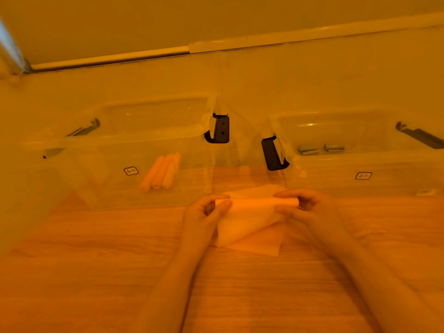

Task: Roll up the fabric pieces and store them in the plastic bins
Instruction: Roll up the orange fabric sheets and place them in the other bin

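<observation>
Meanwhile fingers [223, 205] grip fabric [249, 217]; left bin [115, 140] holds rolls [163, 171].

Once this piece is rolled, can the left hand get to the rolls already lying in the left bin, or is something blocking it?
Probably yes. The left bin has no lid on, and its rolls lie just ahead of the left hand. But that hand is pinching the fabric piece, and would have to clear the near wall.

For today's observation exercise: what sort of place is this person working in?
Probably a room at home, working on the floor: wood-look flooring, a white baseboard along the wall, and two clear plastic bins set on the floor.
</observation>
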Demonstrator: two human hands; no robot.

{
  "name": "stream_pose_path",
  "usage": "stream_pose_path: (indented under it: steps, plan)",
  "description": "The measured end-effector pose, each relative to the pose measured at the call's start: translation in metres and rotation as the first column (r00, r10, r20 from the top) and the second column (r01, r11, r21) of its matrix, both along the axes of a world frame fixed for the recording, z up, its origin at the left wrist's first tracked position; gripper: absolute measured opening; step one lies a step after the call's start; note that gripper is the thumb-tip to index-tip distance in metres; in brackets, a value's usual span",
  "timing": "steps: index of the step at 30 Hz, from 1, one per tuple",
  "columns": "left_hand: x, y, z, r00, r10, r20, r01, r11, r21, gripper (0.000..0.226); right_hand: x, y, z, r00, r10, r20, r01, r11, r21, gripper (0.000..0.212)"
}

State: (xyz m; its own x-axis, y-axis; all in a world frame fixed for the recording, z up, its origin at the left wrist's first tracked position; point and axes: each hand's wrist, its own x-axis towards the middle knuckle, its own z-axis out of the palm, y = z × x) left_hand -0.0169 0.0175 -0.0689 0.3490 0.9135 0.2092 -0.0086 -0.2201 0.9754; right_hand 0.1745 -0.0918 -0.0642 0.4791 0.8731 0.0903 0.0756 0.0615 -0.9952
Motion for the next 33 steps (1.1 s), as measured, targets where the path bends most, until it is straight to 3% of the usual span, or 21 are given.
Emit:
stream_pose_path:
  steps: [2, 5, 9, 12, 17, 21, 26, 33]
  plan:
    - [0.0014, 0.0006, -0.0015, 0.997, -0.055, 0.056, 0.058, 0.997, -0.047, 0.030, -0.0002, -0.0004, 0.0001, 0.999, -0.020, -0.027, 0.020, 1.000, 0.006, 0.023]
    - [0.0015, 0.0015, -0.0021, 0.998, -0.064, 0.021, 0.063, 0.998, 0.015, 0.038, -0.0016, 0.0000, -0.0007, 0.998, -0.062, 0.014, 0.062, 0.998, 0.013, 0.020]
    - [0.0005, 0.0004, -0.0015, 0.999, -0.016, -0.042, 0.018, 0.999, 0.046, 0.024, -0.0024, 0.0004, -0.0015, 0.995, -0.073, 0.062, 0.073, 0.997, 0.014, 0.012]
    - [-0.0020, -0.0005, -0.0008, 0.997, 0.004, -0.071, 0.002, 0.997, 0.079, 0.017, -0.0027, 0.0014, -0.0013, 0.999, -0.043, -0.001, 0.043, 0.999, -0.004, 0.023]
    - [-0.0026, -0.0018, 0.0015, 1.000, 0.000, -0.023, 0.001, 0.999, 0.038, 0.014, -0.0039, 0.0017, -0.0005, 0.999, -0.049, 0.001, 0.049, 0.999, -0.011, 0.025]
    - [-0.0009, -0.0012, 0.0020, 0.999, -0.041, 0.024, 0.042, 0.999, -0.018, 0.034, -0.0041, 0.0013, 0.0002, 0.998, -0.069, 0.001, 0.069, 0.997, -0.026, 0.021]
    - [-0.0015, -0.0025, 0.0025, 1.000, 0.005, -0.002, -0.005, 1.000, -0.001, 0.019, -0.0048, 0.0002, 0.0007, 0.997, -0.056, 0.043, 0.058, 0.998, -0.026, 0.023]
    - [-0.0020, -0.0015, 0.0020, 0.998, -0.004, 0.055, 0.004, 1.000, 0.006, 0.022, -0.0033, 0.0002, 0.0028, 1.000, -0.009, -0.023, 0.009, 1.000, 0.003, 0.024]
